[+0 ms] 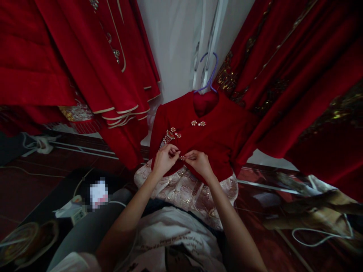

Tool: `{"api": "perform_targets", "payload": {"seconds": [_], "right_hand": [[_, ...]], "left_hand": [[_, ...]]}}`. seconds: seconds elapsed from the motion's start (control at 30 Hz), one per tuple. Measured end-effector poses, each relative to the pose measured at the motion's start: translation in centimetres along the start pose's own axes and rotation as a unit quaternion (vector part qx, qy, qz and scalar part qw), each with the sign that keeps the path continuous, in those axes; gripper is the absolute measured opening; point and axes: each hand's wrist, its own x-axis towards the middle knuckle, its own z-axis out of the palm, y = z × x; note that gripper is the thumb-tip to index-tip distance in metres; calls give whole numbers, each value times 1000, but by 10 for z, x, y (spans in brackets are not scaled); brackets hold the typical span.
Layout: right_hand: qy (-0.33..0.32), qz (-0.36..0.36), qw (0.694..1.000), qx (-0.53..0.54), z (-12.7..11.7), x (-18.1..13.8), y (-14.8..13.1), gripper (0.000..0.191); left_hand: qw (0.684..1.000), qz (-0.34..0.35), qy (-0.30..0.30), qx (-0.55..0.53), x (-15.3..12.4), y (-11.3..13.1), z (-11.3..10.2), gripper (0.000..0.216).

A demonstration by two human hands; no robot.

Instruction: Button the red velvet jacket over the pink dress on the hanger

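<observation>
A red jacket on a purple hanger lies across my lap. Pearl flower clasps sit below its neckline, and a fan-shaped tasselled ornament hangs at its left side. My left hand and my right hand meet at the jacket's lower front. Both pinch a small beaded clasp from either side; the fingertips cover part of it. Under the jacket's hem is a pale, gold-patterned quilted cloth.
Red garments with gold trim hang at the left, and more embroidered red garments hang at the right. A power strip and a round clear container are at the lower left. A white cord loops at the lower right.
</observation>
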Motion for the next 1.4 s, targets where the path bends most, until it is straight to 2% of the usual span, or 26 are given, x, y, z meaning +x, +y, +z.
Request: {"api": "perform_targets", "payload": {"seconds": [0.07, 0.13, 0.27, 0.37, 0.53, 0.8, 0.93, 1.13, 1.4], "right_hand": [[-30, -1, 1000, 3, -5, -1, -1, 10], [-52, -5, 999, 2, -11, -1, -3, 11], [-69, -7, 998, -2, -20, -2, -10, 11], [-78, -6, 997, 9, -25, -3, -15, 11], [-121, -4, 991, 49, -36, -5, -21, 16], [-129, 3, 991, 35, -56, -6, -28, 19], [-119, -1, 993, 26, -54, -6, -29, 20], [-121, -9, 992, 40, -46, -7, -28, 20], [-111, -10, 994, 20, -52, -7, -30, 18]], "left_hand": [[997, 44, 34, 61, 21, 3, -16, 16], [987, 100, 29, 126, 44, 4, -34, 26], [957, 205, -75, 189, 85, 3, -60, 21], [930, 266, -157, 197, 105, 4, -68, 22], [895, 309, -241, 215, 125, 9, -68, 15], [859, 349, -303, 222, 141, 20, -80, 18], [848, 364, -305, 235, 145, 25, -78, 16], [833, 402, -287, 249, 150, 24, -64, 15], [809, 414, -286, 304, 153, 28, -60, 12]]}}
